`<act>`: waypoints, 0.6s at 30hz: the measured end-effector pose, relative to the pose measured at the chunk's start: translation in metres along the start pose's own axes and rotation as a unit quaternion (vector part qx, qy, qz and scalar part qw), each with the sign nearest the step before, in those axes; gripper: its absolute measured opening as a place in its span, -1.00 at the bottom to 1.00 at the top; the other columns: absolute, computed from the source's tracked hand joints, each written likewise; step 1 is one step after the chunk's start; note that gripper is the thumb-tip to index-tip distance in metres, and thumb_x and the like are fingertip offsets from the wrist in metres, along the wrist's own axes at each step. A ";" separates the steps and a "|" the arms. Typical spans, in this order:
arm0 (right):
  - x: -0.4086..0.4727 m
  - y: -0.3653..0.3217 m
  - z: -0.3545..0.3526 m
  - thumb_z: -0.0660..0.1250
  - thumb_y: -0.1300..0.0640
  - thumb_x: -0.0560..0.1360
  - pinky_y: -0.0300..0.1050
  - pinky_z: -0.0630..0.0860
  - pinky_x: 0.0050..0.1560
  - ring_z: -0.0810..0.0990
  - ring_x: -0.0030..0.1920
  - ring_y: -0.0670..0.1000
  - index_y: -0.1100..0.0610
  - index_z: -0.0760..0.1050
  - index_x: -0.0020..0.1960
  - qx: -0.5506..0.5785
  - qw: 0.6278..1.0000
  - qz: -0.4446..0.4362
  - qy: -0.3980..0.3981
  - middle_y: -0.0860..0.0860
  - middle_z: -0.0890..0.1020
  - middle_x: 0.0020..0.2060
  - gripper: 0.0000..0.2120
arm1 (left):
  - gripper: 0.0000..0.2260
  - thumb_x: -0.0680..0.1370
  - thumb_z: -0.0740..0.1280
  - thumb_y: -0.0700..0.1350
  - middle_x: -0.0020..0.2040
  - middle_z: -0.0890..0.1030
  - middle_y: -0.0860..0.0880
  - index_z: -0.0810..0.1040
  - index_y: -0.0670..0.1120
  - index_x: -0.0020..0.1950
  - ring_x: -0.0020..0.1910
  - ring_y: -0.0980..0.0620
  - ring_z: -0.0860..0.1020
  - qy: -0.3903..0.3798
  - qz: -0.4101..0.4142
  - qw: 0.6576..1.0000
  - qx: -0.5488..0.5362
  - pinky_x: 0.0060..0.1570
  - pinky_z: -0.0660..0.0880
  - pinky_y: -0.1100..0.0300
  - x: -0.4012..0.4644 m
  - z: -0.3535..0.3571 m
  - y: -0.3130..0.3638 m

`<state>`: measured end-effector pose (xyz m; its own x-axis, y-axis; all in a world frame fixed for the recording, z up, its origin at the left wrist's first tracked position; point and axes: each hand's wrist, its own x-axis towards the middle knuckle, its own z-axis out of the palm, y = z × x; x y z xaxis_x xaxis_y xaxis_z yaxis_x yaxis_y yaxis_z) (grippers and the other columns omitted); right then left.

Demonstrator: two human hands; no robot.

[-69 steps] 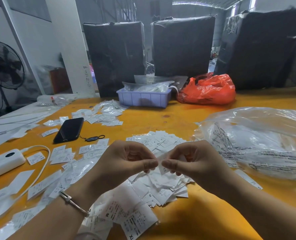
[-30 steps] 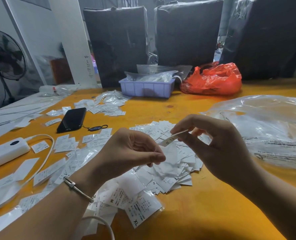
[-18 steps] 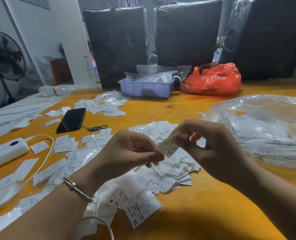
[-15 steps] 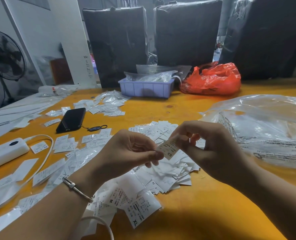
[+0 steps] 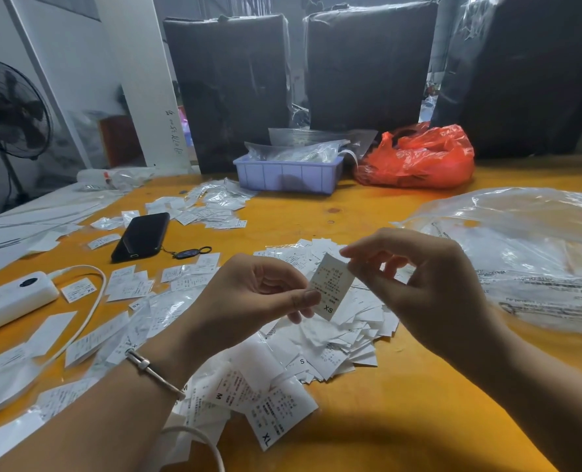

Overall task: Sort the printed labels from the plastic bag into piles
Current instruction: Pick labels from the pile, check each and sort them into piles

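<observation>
1. Clear plastic bag (image 5: 521,253) lies slumped at the table's (image 5: 385,420) right edge, source stock
2. Unsorted label heap (image 5: 344,332) mid-table, within reach
3. Right hand (image 5: 429,287) pinches XS label's (image 5: 332,287) top, left hand (image 5: 258,294) pinches its side, held up, likely to read size

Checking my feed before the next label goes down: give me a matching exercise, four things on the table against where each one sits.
Things:
1. black phone
2. red plastic bag
3. XS label
4. clear plastic bag

Places:
A. held up between both hands
B. far edge, right of the lavender bin
C. right side of the table, lying flat
D. left of centre, beside a small key fob

Pairs: 1-D, 2-B, 3-A, 4-C
</observation>
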<state>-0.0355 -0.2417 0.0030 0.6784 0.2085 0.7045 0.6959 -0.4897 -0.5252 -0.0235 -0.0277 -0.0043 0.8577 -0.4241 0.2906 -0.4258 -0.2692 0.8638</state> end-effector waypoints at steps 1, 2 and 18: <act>0.000 0.000 0.001 0.44 0.32 0.42 -0.40 0.42 -0.29 0.54 -0.22 -0.19 0.11 0.67 -0.09 -0.003 1.000 -0.003 -0.005 -0.06 0.68 -0.22 -0.85 | -0.86 0.40 0.45 -0.04 -0.21 0.73 -0.03 0.70 -0.10 -0.17 -0.31 0.03 0.66 0.000 0.000 1.000 0.000 -0.24 0.58 0.29 0.000 0.000 0.000; -0.001 0.000 0.002 0.44 0.33 0.42 -0.40 0.41 -0.31 0.53 -0.24 -0.18 0.13 0.67 -0.10 -0.002 1.000 -0.006 -0.009 -0.06 0.68 -0.23 -0.86 | -0.86 0.40 0.45 -0.04 -0.20 0.73 -0.01 0.70 -0.10 -0.17 -0.31 0.02 0.67 0.002 0.000 1.000 -0.001 -0.24 0.58 0.29 0.000 0.000 0.000; -0.006 0.008 0.012 0.49 0.10 0.40 -0.23 0.54 -0.28 0.61 -0.22 -0.10 -0.08 0.60 0.08 0.107 0.982 0.076 -0.138 -0.14 0.66 -0.21 -0.73 | -0.86 0.36 0.46 -0.02 -0.22 0.72 -0.03 0.71 -0.06 -0.19 -0.18 0.05 0.68 0.026 -0.008 1.000 -0.012 -0.20 0.56 0.30 0.002 -0.001 -0.003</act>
<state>-0.0307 -0.2367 -0.0114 0.7962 0.3817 0.4694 0.5946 -0.3507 -0.7235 -0.0205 -0.0266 -0.0055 0.8779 -0.3752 0.2974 -0.4059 -0.2539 0.8779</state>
